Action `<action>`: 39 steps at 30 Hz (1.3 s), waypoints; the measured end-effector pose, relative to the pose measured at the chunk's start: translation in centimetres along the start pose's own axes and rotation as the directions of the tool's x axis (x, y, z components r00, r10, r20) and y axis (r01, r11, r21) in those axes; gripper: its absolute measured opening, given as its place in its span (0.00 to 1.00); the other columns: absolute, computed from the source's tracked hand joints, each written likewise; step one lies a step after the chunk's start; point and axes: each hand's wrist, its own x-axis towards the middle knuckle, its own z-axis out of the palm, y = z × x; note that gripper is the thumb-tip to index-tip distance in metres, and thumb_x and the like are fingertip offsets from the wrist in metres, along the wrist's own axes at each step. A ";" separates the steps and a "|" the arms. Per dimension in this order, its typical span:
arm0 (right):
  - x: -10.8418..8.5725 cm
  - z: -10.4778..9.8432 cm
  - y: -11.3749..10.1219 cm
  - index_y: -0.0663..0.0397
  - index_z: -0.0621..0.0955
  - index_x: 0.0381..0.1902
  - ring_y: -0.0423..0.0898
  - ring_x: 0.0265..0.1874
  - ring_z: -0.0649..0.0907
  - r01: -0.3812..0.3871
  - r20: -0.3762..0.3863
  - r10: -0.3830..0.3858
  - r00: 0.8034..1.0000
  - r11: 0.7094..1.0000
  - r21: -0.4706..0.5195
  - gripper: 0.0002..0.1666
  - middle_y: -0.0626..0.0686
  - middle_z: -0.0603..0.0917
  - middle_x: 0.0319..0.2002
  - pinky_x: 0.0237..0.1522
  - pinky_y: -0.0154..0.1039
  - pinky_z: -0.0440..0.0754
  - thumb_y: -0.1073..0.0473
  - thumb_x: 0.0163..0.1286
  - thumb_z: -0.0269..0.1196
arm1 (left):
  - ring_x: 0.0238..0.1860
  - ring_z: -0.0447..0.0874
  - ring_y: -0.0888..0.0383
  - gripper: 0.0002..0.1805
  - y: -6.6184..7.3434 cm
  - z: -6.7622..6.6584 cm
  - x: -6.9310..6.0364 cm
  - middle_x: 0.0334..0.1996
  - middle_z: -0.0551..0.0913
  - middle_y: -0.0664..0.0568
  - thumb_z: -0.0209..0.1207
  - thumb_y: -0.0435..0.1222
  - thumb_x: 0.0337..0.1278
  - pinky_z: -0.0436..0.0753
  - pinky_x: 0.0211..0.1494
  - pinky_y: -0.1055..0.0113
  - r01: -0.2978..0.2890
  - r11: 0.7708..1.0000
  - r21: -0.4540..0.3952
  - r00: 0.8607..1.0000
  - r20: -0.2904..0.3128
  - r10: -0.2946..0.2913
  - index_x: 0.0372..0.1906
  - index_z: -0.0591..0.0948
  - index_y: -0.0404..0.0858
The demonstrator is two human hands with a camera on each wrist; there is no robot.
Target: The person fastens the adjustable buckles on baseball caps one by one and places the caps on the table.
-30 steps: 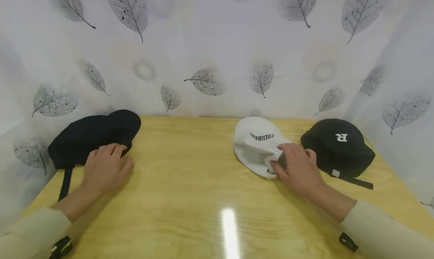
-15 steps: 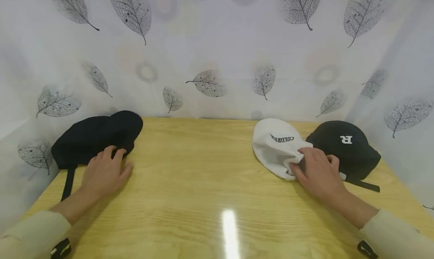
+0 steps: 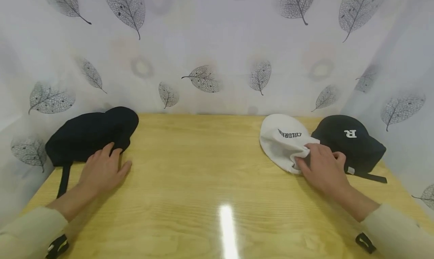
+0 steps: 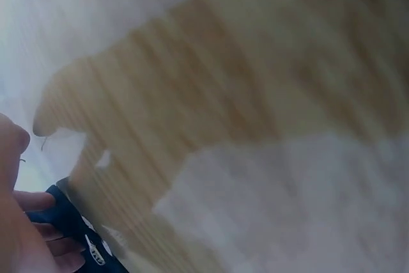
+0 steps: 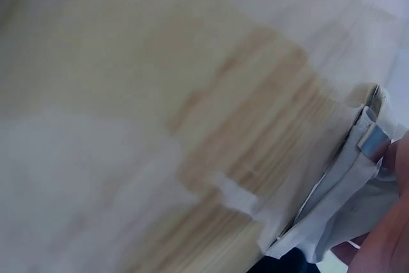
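Observation:
In the head view, a white cap (image 3: 283, 129) with dark COLORADO-like lettering lies at the right, brim side unclear. My right hand (image 3: 323, 170) pinches its near right edge between thumb and fingers. A metal clasp (image 5: 374, 142) on the white cap shows in the right wrist view. Directly beside it sits a black cap (image 3: 349, 146) bearing a white R, partly behind my right hand. Far left, another black cap (image 3: 84, 133) lies with its strap hanging toward me. My left hand (image 3: 101, 172) rests its fingertips on that cap's near edge, thumb held apart.
The caps lie on a pale wooden table (image 3: 190, 176), its middle between the two hands. A leaf-patterned white curtain (image 3: 223, 44) borders the back and both sides. A bright light reflection (image 3: 228, 229) shows near the front.
My right hand has slid the white cap rightward along the table until it meets the black R cap. My left hand has stayed at the left black cap.

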 end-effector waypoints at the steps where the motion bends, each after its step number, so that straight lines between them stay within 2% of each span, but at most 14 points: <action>1: -0.1 0.1 0.0 0.65 0.72 0.58 0.64 0.60 0.71 0.000 -0.010 0.000 1.000 1.000 -0.001 0.30 0.68 0.76 0.55 0.51 0.69 0.56 0.47 0.70 0.61 | 0.57 0.68 0.22 0.30 0.0 0.0 -0.1 0.63 0.66 0.20 0.55 0.47 0.69 0.68 0.58 0.30 -0.006 1.000 -0.006 1.000 0.007 0.006 0.59 0.73 0.23; 6: -0.2 0.4 -0.1 0.64 0.71 0.60 0.66 0.59 0.70 -0.008 -0.036 0.008 0.999 1.000 0.014 0.29 0.69 0.75 0.57 0.51 0.70 0.54 0.50 0.70 0.58 | 0.58 0.69 0.23 0.30 -0.2 0.1 -0.3 0.63 0.66 0.21 0.53 0.47 0.71 0.69 0.58 0.30 -0.038 0.999 -0.027 0.998 0.043 0.039 0.62 0.71 0.24; 11: -0.3 0.3 -0.4 0.63 0.72 0.61 0.66 0.60 0.69 0.012 -0.061 -0.010 0.998 0.999 0.038 0.27 0.67 0.74 0.58 0.51 0.69 0.54 0.52 0.69 0.55 | 0.57 0.70 0.24 0.31 -0.2 0.4 -0.3 0.63 0.67 0.22 0.52 0.48 0.72 0.70 0.59 0.32 -0.068 0.997 -0.031 0.997 0.040 0.069 0.62 0.71 0.24; 17: -0.3 0.5 -1.2 0.61 0.73 0.58 0.64 0.59 0.70 0.060 -0.152 -0.043 0.987 0.993 0.106 0.27 0.67 0.75 0.57 0.53 0.68 0.55 0.49 0.68 0.57 | 0.61 0.69 0.27 0.34 0.6 0.4 -0.3 0.66 0.68 0.26 0.53 0.51 0.71 0.70 0.60 0.34 -0.115 0.992 -0.058 0.990 0.073 0.120 0.64 0.72 0.26; 22: -0.4 0.7 -1.8 0.61 0.73 0.58 0.64 0.61 0.68 0.137 -0.237 -0.102 0.966 0.981 0.136 0.27 0.65 0.73 0.58 0.56 0.67 0.55 0.53 0.65 0.61 | 0.66 0.67 0.32 0.35 1.9 0.7 -0.5 0.68 0.68 0.31 0.56 0.53 0.68 0.69 0.64 0.37 -0.197 0.972 -0.130 0.974 0.083 0.208 0.67 0.72 0.30; 29: -0.7 1.0 -2.8 0.60 0.72 0.57 0.62 0.60 0.69 0.180 -0.246 -0.139 0.959 0.972 0.152 0.25 0.63 0.75 0.56 0.57 0.66 0.57 0.56 0.65 0.61 | 0.68 0.67 0.39 0.34 3.4 1.3 -0.3 0.70 0.68 0.37 0.58 0.52 0.67 0.72 0.64 0.40 -0.311 0.933 -0.182 0.943 0.060 0.327 0.69 0.71 0.35; 35: -0.4 1.0 -3.5 0.61 0.73 0.56 0.60 0.57 0.72 0.216 -0.283 -0.172 0.943 0.968 0.130 0.25 0.62 0.77 0.54 0.56 0.63 0.59 0.56 0.64 0.61 | 0.68 0.68 0.39 0.33 4.3 1.5 0.3 0.71 0.68 0.39 0.59 0.50 0.67 0.73 0.62 0.39 -0.364 0.903 -0.228 0.922 0.046 0.383 0.70 0.71 0.37; 39: 0.0 0.9 -4.0 0.60 0.75 0.55 0.59 0.57 0.73 0.252 -0.315 -0.214 0.925 0.964 0.084 0.24 0.60 0.78 0.54 0.55 0.62 0.59 0.57 0.61 0.62 | 0.71 0.65 0.40 0.33 4.8 1.7 0.9 0.74 0.65 0.41 0.58 0.49 0.68 0.70 0.65 0.39 -0.362 0.882 -0.301 0.915 0.064 0.398 0.73 0.68 0.40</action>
